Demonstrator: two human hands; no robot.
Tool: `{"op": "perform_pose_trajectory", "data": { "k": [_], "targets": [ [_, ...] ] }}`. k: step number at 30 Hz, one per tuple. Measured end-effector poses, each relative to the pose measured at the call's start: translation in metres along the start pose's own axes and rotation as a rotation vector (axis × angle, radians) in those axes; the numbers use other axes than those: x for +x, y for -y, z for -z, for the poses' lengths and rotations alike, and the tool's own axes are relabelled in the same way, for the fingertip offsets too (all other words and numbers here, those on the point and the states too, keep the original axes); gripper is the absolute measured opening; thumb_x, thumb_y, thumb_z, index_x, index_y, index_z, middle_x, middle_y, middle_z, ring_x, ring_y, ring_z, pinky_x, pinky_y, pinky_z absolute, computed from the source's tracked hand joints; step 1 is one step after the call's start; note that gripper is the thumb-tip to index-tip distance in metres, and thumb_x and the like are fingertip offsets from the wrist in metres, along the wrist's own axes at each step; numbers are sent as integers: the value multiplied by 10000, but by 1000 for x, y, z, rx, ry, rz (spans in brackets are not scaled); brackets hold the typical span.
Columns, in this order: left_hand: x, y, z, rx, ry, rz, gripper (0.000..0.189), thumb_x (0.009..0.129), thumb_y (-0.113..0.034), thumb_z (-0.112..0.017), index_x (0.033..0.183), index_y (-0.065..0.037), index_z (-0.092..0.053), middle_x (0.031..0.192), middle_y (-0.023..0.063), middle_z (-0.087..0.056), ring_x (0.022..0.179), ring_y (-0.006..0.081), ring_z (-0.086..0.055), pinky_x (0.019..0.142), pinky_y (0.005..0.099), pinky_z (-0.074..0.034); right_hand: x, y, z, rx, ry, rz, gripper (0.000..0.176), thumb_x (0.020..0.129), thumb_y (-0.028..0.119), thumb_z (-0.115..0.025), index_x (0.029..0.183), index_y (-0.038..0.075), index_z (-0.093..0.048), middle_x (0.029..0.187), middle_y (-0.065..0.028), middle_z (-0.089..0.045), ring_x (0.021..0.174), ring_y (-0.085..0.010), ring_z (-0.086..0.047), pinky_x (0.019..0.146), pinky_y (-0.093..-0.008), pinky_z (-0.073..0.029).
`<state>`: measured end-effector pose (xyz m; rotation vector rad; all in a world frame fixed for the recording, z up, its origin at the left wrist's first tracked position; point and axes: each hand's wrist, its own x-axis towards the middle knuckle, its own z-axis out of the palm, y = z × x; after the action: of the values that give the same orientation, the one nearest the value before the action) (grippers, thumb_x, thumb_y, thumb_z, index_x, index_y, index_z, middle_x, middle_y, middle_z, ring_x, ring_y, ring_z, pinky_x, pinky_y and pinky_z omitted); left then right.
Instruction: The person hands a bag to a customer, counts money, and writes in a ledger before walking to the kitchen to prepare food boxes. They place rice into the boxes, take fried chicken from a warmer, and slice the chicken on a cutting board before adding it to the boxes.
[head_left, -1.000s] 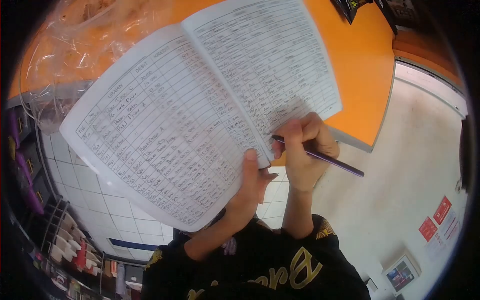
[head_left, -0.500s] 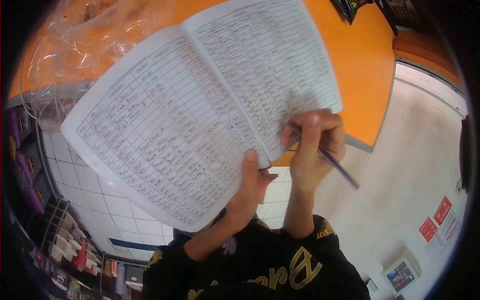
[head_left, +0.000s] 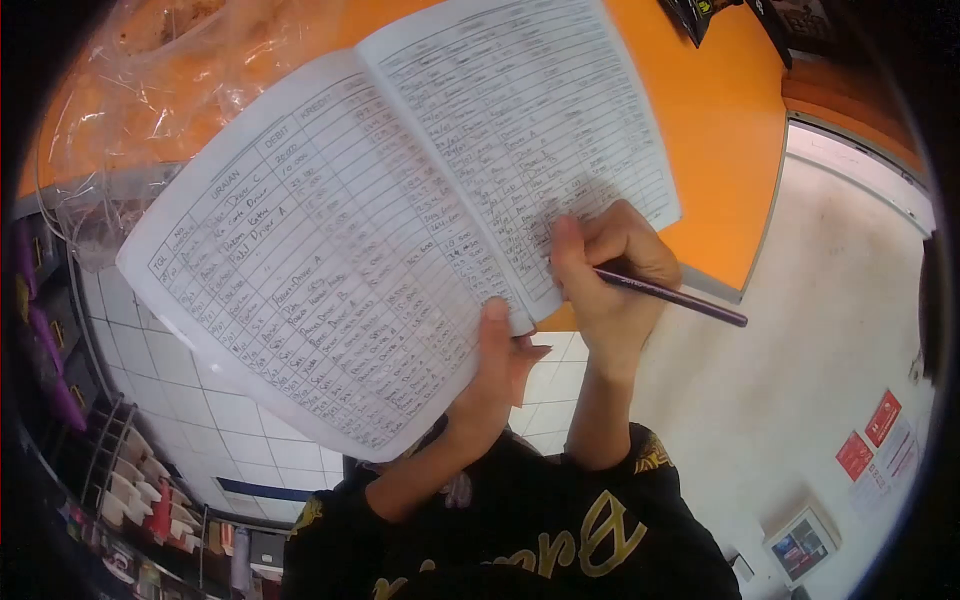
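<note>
An open ledger book [head_left: 330, 230] with ruled columns and handwritten entries spreads across the middle of the view, partly over the orange counter. My left hand [head_left: 490, 370] grips its lower edge near the spine, thumb on top of the page and the other fingers underneath, mostly hidden. In my right hand [head_left: 615, 285] is a dark purple pen [head_left: 680, 298], pinched between thumb and fingers. That hand rests on the lower part of the right page, and the pen's rear end points out to the right. The writing tip is hidden behind my fingers.
Crumpled clear plastic [head_left: 150, 110] lies on the orange counter [head_left: 725, 150] at the left. A black packet [head_left: 695, 18] sits at the back right. Racks with goods [head_left: 140, 490] stand low on the left, above white floor tiles [head_left: 200, 380]. A framed picture [head_left: 800, 545] appears lower right.
My right hand has turned and settled lower onto the right page. The pen has swung from slanting steeply downward to lying flatter, pointing right. My left hand and the ledger book have barely shifted.
</note>
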<state>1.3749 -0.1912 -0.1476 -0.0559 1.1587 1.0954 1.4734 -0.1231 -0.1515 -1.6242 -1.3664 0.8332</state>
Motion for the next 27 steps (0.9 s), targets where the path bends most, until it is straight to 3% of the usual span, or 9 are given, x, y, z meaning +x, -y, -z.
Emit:
{"op": "perform_pose_trajectory", "data": {
  "k": [14, 17, 19, 23, 25, 27],
  "targets": [
    [3, 5, -1, -103, 32, 31, 247, 910, -196, -496, 1034, 11, -443, 864, 70, -499, 716, 92, -513, 616, 236, -517, 0, 1, 1, 8, -6, -27, 280, 660, -77, -660, 531, 17, -430, 546, -16, -472, 490, -47, -389, 444, -189, -284],
    [3, 4, -1, -66, 13, 27, 258, 907, -203, -501, 1038, 11, -443, 857, 71, -505, 708, 94, -518, 606, 233, -521, 0, -1, 2, -73, 16, 38, 299, 757, -71, -611, 571, 43, -406, 540, -23, -482, 434, -52, -475, 413, -185, -363],
    [3, 4, 0, -57, 3, 19, 259, 907, -206, -502, 1039, 9, -443, 852, 71, -507, 703, 93, -520, 600, 231, -522, 0, -1, 1, -21, -28, 6, 287, 656, -77, -658, 526, 21, -422, 540, -15, -466, 478, -51, -389, 437, -190, -284],
    [5, 8, 3, -94, 60, 49, 271, 906, -223, -509, 1041, 4, -445, 861, 68, -501, 719, 86, -516, 616, 233, -520, -1, -1, -2, -2, -77, -9, 283, 650, -81, -654, 530, 20, -418, 538, -17, -461, 477, -56, -390, 435, -195, -287],
    [5, 8, 3, -119, 85, 28, 276, 906, -227, -511, 1041, 4, -445, 864, 67, -499, 726, 85, -515, 623, 233, -520, -1, -6, 2, -89, -10, 91, 306, 753, -77, -602, 567, 45, -393, 559, -24, -485, 426, -56, -471, 397, -187, -357],
    [5, 5, 2, -129, 53, 43, 281, 907, -233, -510, 1041, 5, -447, 864, 62, -491, 724, 84, -508, 630, 233, -517, -2, -5, 1, -104, -1, 107, 306, 756, -77, -601, 568, 45, -392, 561, -26, -485, 424, -57, -472, 394, -188, -358]
  ]
}}
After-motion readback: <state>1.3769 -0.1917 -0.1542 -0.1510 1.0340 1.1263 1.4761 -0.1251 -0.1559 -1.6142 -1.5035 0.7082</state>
